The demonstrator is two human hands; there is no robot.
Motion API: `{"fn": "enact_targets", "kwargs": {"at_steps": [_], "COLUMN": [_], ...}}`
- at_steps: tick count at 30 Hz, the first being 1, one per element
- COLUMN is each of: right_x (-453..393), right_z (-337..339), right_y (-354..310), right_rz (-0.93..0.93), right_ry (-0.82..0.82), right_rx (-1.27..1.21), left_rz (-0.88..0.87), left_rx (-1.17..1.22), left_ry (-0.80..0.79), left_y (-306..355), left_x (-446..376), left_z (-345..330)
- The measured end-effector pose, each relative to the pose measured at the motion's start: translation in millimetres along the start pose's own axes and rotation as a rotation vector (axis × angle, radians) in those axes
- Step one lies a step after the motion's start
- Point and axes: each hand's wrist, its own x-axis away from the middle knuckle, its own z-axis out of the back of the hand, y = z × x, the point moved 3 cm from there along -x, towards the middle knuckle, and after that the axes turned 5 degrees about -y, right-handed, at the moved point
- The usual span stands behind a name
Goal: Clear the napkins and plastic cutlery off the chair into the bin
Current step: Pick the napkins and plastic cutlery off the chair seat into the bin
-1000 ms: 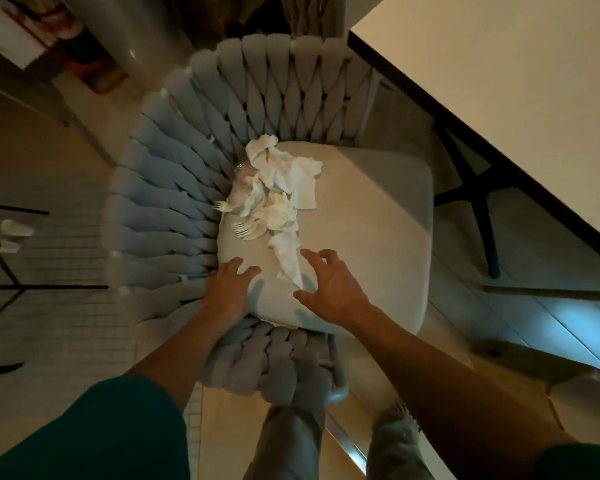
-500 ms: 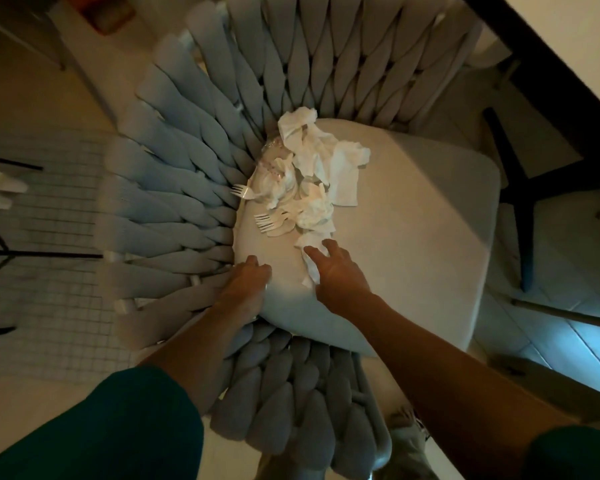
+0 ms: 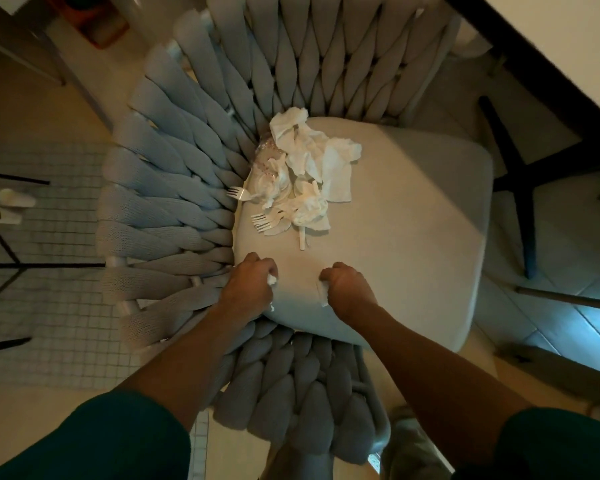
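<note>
A pile of crumpled white napkins (image 3: 312,157) lies at the back left of the chair's beige seat cushion (image 3: 402,230). White plastic forks (image 3: 267,221) stick out of the pile's left side, and a plastic knife (image 3: 302,239) pokes out toward me. My left hand (image 3: 248,289) rests at the cushion's front left, fingers curled round a small bit of white napkin. My right hand (image 3: 347,289) is beside it, fisted round a napkin (image 3: 323,291) whose end hangs out. No bin is in view.
The chair has thick grey woven rope arms and back (image 3: 174,188). A white table with a dark edge (image 3: 534,57) and black legs stands at the right. Two small white objects (image 3: 9,206) lie on the tiled floor at the left.
My right hand has closed on the napkin nearest me and pulled it back from the pile. My left hand has curled into a fist with a scrap of napkin in it.
</note>
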Motion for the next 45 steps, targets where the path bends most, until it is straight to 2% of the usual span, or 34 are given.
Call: {"fn": "enact_targets", "kwargs": {"at_steps": [5,16,25,34,39,45], "right_x": [47,195,363,509,546,536], "right_z": [30,70,26,-15,-25,-35], "right_y": [28,151,305,428,484,527], "right_rz": [-0.081,-0.260,-0.607,-0.890,-0.903,-0.910], "right_ry": [0.171,0.376,0.560,0.818,0.942,0.915], "right_rx": [-0.290,-0.465,-0.760,-0.852,-0.953,-0.957], "left_rz": [-0.086,-0.353,-0.608,-0.754,-0.834,-0.849], "left_rx": [-0.016,-0.044,-0.131,-0.238,-0.352,-0.516], "left_ry": [0.031,-0.034,-0.195,-0.527,-0.589,-0.628], "left_y": [38,206,363,510,566,592], "left_x": [18,87,154,226,250,250], "left_z": [3,-46,-154,-291,-356,-415]}}
